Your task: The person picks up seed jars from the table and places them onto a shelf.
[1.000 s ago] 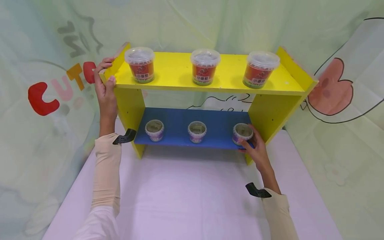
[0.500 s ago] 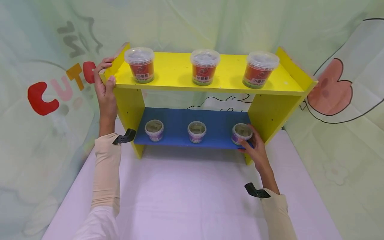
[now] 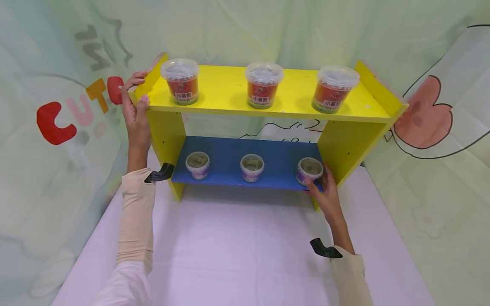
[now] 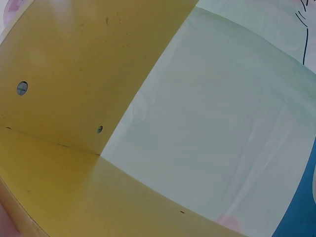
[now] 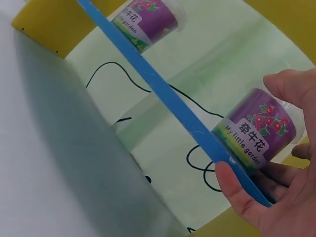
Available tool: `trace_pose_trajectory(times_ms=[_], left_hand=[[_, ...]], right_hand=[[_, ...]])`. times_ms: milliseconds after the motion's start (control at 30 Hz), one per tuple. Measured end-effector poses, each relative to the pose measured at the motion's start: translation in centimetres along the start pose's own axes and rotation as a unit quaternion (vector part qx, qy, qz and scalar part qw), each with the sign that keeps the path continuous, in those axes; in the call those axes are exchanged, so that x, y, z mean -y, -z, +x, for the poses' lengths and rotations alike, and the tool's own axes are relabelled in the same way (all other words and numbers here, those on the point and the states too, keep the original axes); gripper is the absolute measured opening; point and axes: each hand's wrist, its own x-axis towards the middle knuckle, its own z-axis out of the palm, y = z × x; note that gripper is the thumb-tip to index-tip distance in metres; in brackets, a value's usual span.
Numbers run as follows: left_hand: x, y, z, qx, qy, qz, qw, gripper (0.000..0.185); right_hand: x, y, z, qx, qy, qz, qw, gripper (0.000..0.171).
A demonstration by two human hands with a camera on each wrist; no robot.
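Observation:
My left hand (image 3: 136,119) grips the upper left end of a yellow shelf unit (image 3: 222,85), its thumb over the front edge. The left wrist view shows the unit's yellow side panel (image 4: 74,64) but almost none of that hand. On the right end of the blue lower shelf (image 3: 275,148) stands a small purple-labelled plastic tub (image 3: 308,171). My right hand (image 3: 330,197) curls round this tub, thumb in front, other fingers at its right side and behind. In the right wrist view, one fingertip lies against the blue shelf edge (image 5: 197,136), below the tub (image 5: 259,131).
Two matching purple tubs, one on the left (image 3: 197,165) and one in the middle (image 3: 252,168), share the blue shelf. Above stand three lidded red-labelled tubs (image 3: 183,81). The unit rests on a white-covered table (image 3: 245,246), with printed curtains (image 3: 306,29) behind and beside it.
My right wrist has shifted slightly down and left, and its fingers sit a little lower beside the tub. The tubs and my left hand keep their places; the head view tilts slightly.

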Motion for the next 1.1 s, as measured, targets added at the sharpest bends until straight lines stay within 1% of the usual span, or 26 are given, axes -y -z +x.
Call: trace_pose_trajectory(times_ms=[133,267,500,633,733,867,967,1100], left_hand=[[0.0,0.0,0.0,-0.002,0.003,0.004,1.0,0.028],[-0.1,0.0,0.0,-0.003,0.003,0.003,1.0,0.029],[0.0,0.1,0.1,-0.003,0.004,-0.001,1.0,0.029],[0.2,0.1,0.1,-0.003,0.003,0.0,1.0,0.029],[0.3,0.1,0.0,-0.002,0.001,0.001,1.0,0.03],[0.3,0.1,-0.1,-0.001,0.003,0.0,1.0,0.03],[0.2,0.1,-0.1,0.0,0.005,0.002,1.0,0.03],[-0.3,0.1,-0.3,-0.001,0.004,0.008,1.0,0.031]], right_hand=[[-0.5,0.1,-0.4,-0.016,0.001,-0.047,0.999,0.083],[-1.2,0.2,-1.0,-0.03,0.007,-0.098,0.995,0.085],[-1.7,-0.4,-2.5,-0.055,0.062,-0.132,0.988,0.081],[-0.8,-1.0,-3.6,-0.066,0.081,-0.15,0.983,0.077],[-0.2,-1.4,-4.3,-0.07,0.105,-0.146,0.981,0.074],[-1.3,-1.6,-4.7,-0.079,0.131,-0.161,0.975,0.072],[-2.4,-1.6,-4.8,-0.084,0.135,-0.181,0.971,0.073],[-3.0,-1.6,-4.9,-0.08,0.142,-0.196,0.967,0.072]])
